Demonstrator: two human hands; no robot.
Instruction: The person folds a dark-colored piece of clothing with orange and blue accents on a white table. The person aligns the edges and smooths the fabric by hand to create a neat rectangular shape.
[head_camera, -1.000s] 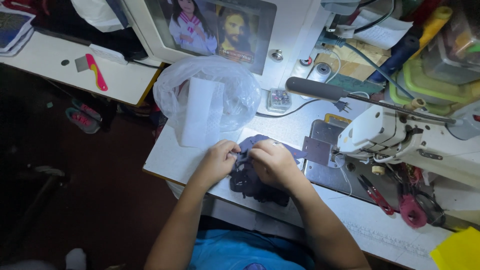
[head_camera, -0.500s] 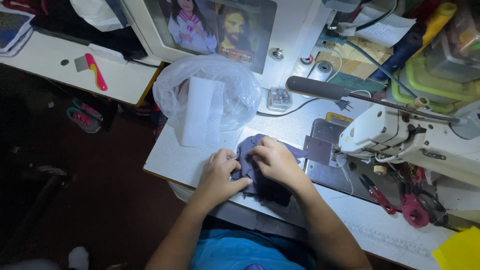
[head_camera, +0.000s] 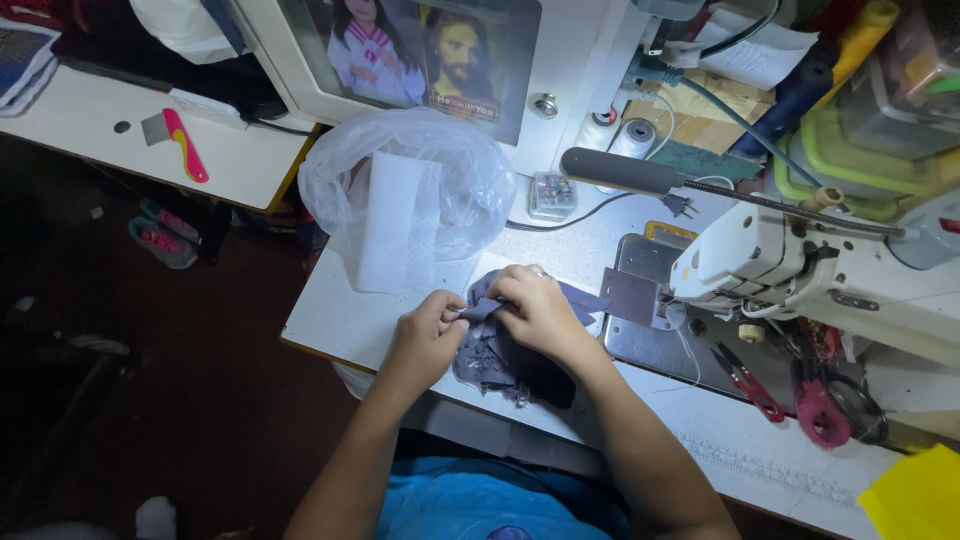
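Note:
A pile of dark grey-blue fabric pieces (head_camera: 500, 360) lies on the white sewing table (head_camera: 340, 320) in front of me. My left hand (head_camera: 428, 335) pinches one fabric piece at its left end. My right hand (head_camera: 535, 305) grips the same piece from the right, resting on top of the pile. Both hands meet over the pile's upper left corner. The white sewing machine (head_camera: 800, 265) stands to the right of my hands, apart from them.
A clear plastic bag (head_camera: 410, 190) with white strips sits just behind my hands. Red-handled snips (head_camera: 748, 380) and scissors (head_camera: 825, 410) lie right of the machine's metal plate (head_camera: 640, 320). A framed picture (head_camera: 420, 50) stands at the back. Containers crowd the top right.
My left hand has lifted off the pile and now pinches a piece near its top left. My right hand shifted slightly up and stays on the fabric.

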